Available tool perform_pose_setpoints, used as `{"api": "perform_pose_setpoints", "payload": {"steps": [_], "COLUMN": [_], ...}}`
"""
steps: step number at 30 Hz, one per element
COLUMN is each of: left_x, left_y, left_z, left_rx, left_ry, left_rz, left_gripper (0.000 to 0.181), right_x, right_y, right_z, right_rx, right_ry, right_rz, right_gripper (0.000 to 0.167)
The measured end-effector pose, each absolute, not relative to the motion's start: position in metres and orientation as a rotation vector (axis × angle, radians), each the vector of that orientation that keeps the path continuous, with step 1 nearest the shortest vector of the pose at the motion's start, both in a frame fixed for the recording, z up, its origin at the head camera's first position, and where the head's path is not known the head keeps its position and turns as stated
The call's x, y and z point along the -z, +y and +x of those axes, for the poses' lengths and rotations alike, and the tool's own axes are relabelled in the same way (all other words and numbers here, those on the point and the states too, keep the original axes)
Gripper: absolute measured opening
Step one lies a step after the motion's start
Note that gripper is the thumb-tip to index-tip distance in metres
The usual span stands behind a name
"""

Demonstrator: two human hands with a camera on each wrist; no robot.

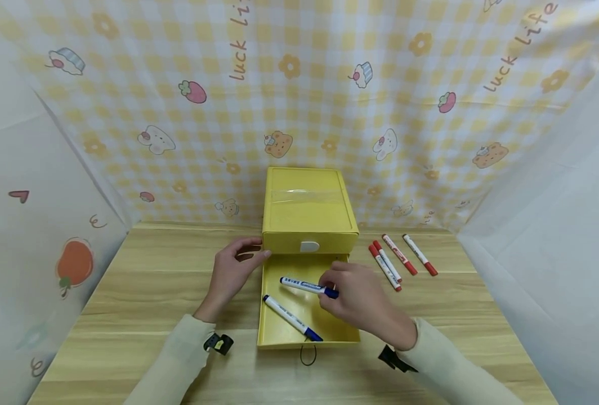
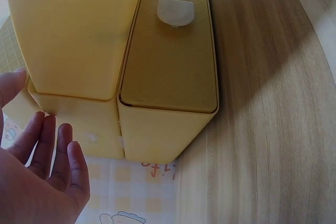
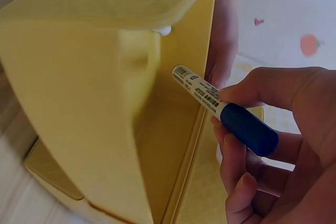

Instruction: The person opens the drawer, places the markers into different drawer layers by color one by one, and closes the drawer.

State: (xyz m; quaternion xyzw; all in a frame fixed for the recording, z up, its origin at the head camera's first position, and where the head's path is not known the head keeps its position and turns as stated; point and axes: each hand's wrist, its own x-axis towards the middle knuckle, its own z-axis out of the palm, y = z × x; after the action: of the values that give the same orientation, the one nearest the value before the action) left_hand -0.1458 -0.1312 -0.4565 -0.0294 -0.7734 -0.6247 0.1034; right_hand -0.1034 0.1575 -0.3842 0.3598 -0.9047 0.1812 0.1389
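Thumb and fingers of the right hand (image 1: 357, 295) pinch a white, blue-capped marker (image 1: 302, 285) over an open yellow plastic drawer (image 1: 332, 325); a matching pen (image 1: 286, 313) lies inside, left of them. The left hand (image 1: 232, 271), fingers slightly apart, is beside the yellow box (image 1: 304, 212). Four red-capped markers (image 1: 398, 254) lie right of the pinch.

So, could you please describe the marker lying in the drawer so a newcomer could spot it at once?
Find the yellow box on the table, then its open lower drawer. Slantwise near its front edge lies a white marker, blue cap nearest that edge. Unlike the similar marker in the right grip, it lies unheld.
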Motion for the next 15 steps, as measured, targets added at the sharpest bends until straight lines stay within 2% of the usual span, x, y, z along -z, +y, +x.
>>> {"api": "perform_pose_setpoints", "payload": {"steps": [15], "left_x": [0.457], "left_y": [-0.132], "left_z": [-0.146], "left_rx": [1.833], "left_ry": [-2.292], "left_rz": [-0.087], "left_gripper": [0.041], "right_x": [0.388], "right_y": [0.126], "right_z": [-0.106], "right_rx": [-0.364], "right_ry": [-2.812], "right_rz": [1.104], "right_gripper": [0.014]}}
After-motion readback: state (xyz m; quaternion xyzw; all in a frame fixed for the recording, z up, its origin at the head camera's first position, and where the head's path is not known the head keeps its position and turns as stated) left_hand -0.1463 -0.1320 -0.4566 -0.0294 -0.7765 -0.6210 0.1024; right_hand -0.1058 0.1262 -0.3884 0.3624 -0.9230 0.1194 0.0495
